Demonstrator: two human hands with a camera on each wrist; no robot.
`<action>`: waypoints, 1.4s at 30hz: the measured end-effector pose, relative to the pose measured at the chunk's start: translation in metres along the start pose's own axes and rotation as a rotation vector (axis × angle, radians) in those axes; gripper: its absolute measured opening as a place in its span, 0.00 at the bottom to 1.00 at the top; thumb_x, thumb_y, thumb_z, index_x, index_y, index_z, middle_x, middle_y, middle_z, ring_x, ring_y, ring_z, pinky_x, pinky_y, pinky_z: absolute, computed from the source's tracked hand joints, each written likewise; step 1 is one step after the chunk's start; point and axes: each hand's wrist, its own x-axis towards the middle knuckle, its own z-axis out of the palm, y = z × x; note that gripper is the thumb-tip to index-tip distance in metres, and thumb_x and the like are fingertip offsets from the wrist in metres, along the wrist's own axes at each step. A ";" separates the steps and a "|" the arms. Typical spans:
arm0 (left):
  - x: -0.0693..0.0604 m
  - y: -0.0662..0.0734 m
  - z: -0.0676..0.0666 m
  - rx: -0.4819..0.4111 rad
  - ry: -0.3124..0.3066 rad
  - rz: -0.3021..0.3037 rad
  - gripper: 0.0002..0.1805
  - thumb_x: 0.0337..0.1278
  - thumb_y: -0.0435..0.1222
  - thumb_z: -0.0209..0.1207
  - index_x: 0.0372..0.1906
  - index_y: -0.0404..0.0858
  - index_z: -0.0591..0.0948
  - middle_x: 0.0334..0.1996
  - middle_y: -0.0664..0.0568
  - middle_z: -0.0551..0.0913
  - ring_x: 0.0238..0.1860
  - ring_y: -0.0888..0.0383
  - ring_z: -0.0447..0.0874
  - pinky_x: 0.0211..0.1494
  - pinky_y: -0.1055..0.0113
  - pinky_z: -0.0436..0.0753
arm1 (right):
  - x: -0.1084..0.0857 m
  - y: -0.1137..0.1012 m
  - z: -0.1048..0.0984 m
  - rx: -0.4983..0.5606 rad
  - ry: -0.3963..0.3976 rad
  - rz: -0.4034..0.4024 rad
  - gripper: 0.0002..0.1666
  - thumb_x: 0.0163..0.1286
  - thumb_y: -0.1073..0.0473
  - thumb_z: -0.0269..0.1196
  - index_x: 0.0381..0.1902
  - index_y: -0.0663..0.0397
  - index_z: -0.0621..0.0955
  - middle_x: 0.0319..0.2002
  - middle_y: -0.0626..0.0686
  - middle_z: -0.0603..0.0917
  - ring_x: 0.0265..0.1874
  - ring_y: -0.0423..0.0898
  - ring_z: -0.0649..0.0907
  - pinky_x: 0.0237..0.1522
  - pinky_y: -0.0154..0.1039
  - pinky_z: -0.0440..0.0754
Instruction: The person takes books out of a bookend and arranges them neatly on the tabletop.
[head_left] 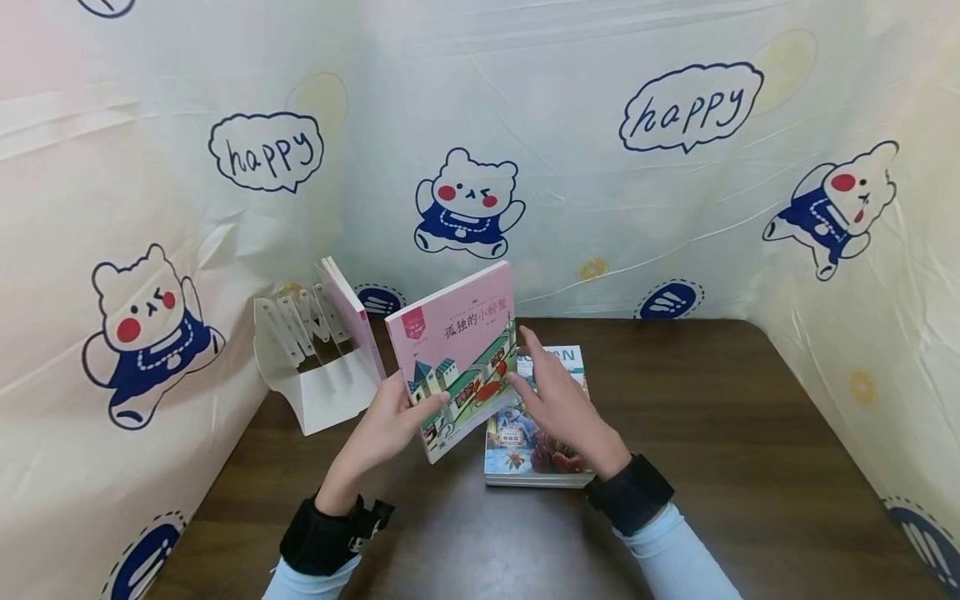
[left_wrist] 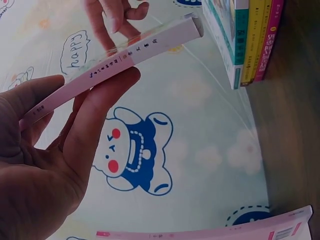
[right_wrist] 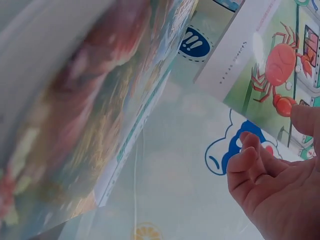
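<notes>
My left hand (head_left: 386, 423) holds a thin pink picture book (head_left: 467, 333) with a red crab and buildings on its cover. Its thumb lies on the front at the lower left and the fingers support the back, as the left wrist view shows. The book is tilted above the table. At its right edge is my right hand (head_left: 562, 407), index finger raised and thumb close to the cover; in the right wrist view its other fingers (right_wrist: 242, 160) are loosely bent. Contact there is unclear. Below the right hand lies a stack of books (head_left: 536, 467), partly hidden.
To the left stands a white slotted rack (head_left: 337, 396) with another pink book (head_left: 356, 312) upright at its right side. A patterned cloth (head_left: 570, 208) rises behind the dark wooden table (head_left: 712, 433) and along its sides.
</notes>
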 end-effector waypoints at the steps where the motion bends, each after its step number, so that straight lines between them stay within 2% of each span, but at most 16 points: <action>1: 0.000 0.000 0.000 -0.003 0.001 -0.001 0.33 0.74 0.32 0.63 0.79 0.43 0.67 0.69 0.41 0.79 0.60 0.39 0.85 0.55 0.39 0.84 | 0.001 0.000 0.000 0.008 -0.004 -0.001 0.46 0.81 0.51 0.61 0.86 0.48 0.52 0.73 0.61 0.74 0.73 0.59 0.72 0.67 0.63 0.74; 6: 0.001 -0.001 0.001 -0.012 0.008 -0.007 0.33 0.74 0.32 0.63 0.79 0.43 0.67 0.68 0.40 0.79 0.59 0.39 0.85 0.54 0.40 0.85 | 0.001 -0.001 0.000 0.039 -0.008 -0.004 0.44 0.82 0.51 0.60 0.86 0.45 0.53 0.71 0.58 0.76 0.69 0.58 0.77 0.63 0.59 0.79; 11: 0.003 0.001 0.001 -0.036 -0.001 -0.009 0.33 0.74 0.32 0.62 0.79 0.44 0.66 0.68 0.40 0.79 0.58 0.39 0.86 0.52 0.44 0.87 | 0.001 -0.001 0.000 0.058 0.000 -0.008 0.45 0.81 0.49 0.61 0.86 0.41 0.52 0.68 0.54 0.78 0.65 0.53 0.79 0.62 0.57 0.80; 15: 0.005 0.002 0.002 -0.075 0.000 0.002 0.35 0.74 0.29 0.62 0.80 0.46 0.65 0.67 0.40 0.80 0.57 0.40 0.86 0.50 0.47 0.88 | 0.000 0.000 0.001 0.089 0.002 -0.010 0.38 0.82 0.50 0.60 0.82 0.42 0.58 0.60 0.51 0.81 0.56 0.47 0.84 0.53 0.49 0.86; 20: 0.009 0.003 0.005 -0.131 0.050 0.003 0.38 0.72 0.25 0.60 0.80 0.49 0.62 0.67 0.41 0.80 0.57 0.40 0.87 0.48 0.47 0.88 | -0.001 0.002 0.001 0.090 0.025 0.020 0.32 0.81 0.50 0.61 0.76 0.48 0.64 0.53 0.50 0.82 0.45 0.44 0.85 0.45 0.43 0.88; 26: 0.011 0.002 0.011 -0.121 0.103 -0.012 0.37 0.72 0.24 0.61 0.79 0.44 0.63 0.67 0.39 0.80 0.57 0.38 0.86 0.51 0.44 0.87 | -0.003 0.002 0.000 0.106 0.023 0.056 0.30 0.81 0.50 0.61 0.73 0.50 0.64 0.53 0.52 0.83 0.44 0.45 0.86 0.45 0.46 0.89; 30: 0.013 0.002 0.015 -0.133 0.107 -0.005 0.40 0.72 0.24 0.59 0.81 0.48 0.59 0.68 0.40 0.79 0.58 0.38 0.86 0.50 0.43 0.87 | -0.004 0.001 0.000 0.106 0.035 0.064 0.30 0.82 0.51 0.60 0.73 0.51 0.63 0.52 0.53 0.83 0.44 0.45 0.87 0.44 0.46 0.89; 34: 0.016 0.002 0.018 -0.113 0.097 -0.023 0.41 0.73 0.25 0.58 0.81 0.50 0.53 0.69 0.42 0.77 0.58 0.40 0.86 0.51 0.43 0.87 | -0.006 0.002 -0.001 0.101 0.046 0.061 0.29 0.83 0.52 0.59 0.73 0.51 0.63 0.52 0.53 0.84 0.44 0.46 0.88 0.43 0.45 0.89; 39: 0.020 0.005 0.019 -0.046 0.070 -0.093 0.36 0.73 0.26 0.56 0.75 0.46 0.53 0.68 0.40 0.75 0.58 0.40 0.85 0.53 0.40 0.86 | -0.009 0.005 -0.002 0.093 0.038 0.083 0.28 0.83 0.52 0.58 0.73 0.51 0.63 0.52 0.53 0.85 0.44 0.45 0.88 0.43 0.45 0.89; 42: 0.020 0.006 0.018 0.005 0.032 -0.131 0.34 0.73 0.26 0.54 0.74 0.45 0.52 0.66 0.38 0.77 0.56 0.40 0.86 0.52 0.41 0.86 | -0.011 0.006 -0.005 0.065 0.042 0.094 0.28 0.83 0.50 0.58 0.73 0.50 0.63 0.51 0.53 0.85 0.42 0.44 0.87 0.42 0.45 0.87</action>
